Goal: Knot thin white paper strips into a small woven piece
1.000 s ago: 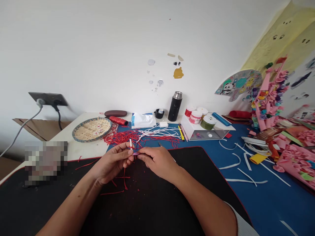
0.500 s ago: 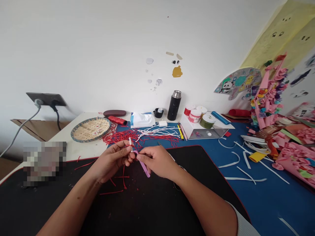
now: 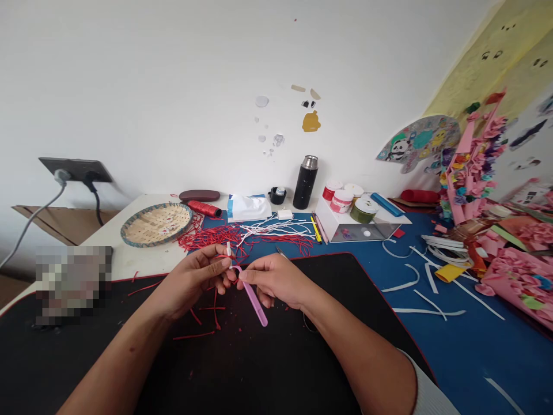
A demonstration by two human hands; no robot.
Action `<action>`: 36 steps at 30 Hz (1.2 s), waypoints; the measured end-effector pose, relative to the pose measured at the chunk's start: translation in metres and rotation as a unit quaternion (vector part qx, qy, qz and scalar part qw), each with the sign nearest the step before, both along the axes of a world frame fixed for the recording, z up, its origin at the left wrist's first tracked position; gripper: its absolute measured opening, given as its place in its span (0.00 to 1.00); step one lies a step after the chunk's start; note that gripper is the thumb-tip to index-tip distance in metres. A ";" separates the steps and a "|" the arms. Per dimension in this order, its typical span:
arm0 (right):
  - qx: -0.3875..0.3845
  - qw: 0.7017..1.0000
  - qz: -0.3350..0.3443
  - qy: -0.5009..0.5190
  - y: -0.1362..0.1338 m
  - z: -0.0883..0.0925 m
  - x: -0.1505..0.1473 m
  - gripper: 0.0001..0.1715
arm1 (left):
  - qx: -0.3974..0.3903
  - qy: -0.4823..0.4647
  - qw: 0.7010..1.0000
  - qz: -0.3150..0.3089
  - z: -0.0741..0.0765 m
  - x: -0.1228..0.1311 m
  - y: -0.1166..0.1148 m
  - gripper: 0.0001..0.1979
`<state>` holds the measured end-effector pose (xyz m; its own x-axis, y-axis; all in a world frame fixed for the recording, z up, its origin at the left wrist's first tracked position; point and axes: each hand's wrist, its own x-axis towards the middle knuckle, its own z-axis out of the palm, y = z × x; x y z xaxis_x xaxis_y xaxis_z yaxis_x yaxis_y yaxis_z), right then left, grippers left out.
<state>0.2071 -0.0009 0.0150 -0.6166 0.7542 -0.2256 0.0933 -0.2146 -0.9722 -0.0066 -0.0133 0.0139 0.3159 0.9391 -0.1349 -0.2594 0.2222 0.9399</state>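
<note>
Against a white wall, a black desk mat with a red edge (image 3: pixel 280 363) overlaps a blue mat (image 3: pixel 458 351), and two bare hands work together near the mat's far edge. The left hand (image 3: pixel 194 278) is closed, its fingers curled around a short white stub (image 3: pixel 228 249) with thin red cord (image 3: pixel 227 256) gathered at its base. The right hand (image 3: pixel 276 281) has its fingertips (image 3: pixel 242 276) at the curved end of one slim pink plastic strip (image 3: pixel 253 301), which angles down over the black mat; whether they pinch it cannot be told. Only this one piece is in hand, while a tangled heap of red cord (image 3: pixel 207 237) and white strands (image 3: pixel 276 227) lies loose beyond, apparently mostly unworked. Nearby sit one red spool (image 3: pixel 204 208), one woven bamboo tray (image 3: pixel 156 244) and four round tubs (image 3: pixel 342 201).
</note>
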 end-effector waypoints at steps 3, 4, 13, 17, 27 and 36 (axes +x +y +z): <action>-0.015 1.000 0.003 0.017 0.001 -0.002 0.000 0.15 | 0.002 0.011 1.000 -0.003 -0.001 -0.002 0.000 0.19; -0.017 1.000 0.003 0.020 0.001 -0.003 0.001 0.15 | 0.004 0.016 1.000 -0.004 -0.002 -0.002 0.000 0.19; -0.037 0.999 0.017 0.033 0.000 -0.001 0.000 0.16 | 0.024 0.052 0.998 -0.020 -0.002 -0.006 -0.001 0.16; -0.050 0.998 0.016 0.046 0.000 0.000 -0.001 0.16 | 0.034 0.071 0.996 -0.050 -0.001 -0.006 0.000 0.15; -0.066 0.996 0.017 0.062 -0.002 0.000 -0.001 0.21 | 0.034 0.047 0.997 -0.045 -0.002 -0.001 -0.002 0.12; 0.014 0.999 0.014 0.027 -0.001 -0.003 -0.002 0.25 | 0.032 0.039 0.998 -0.030 -0.003 0.004 0.000 0.12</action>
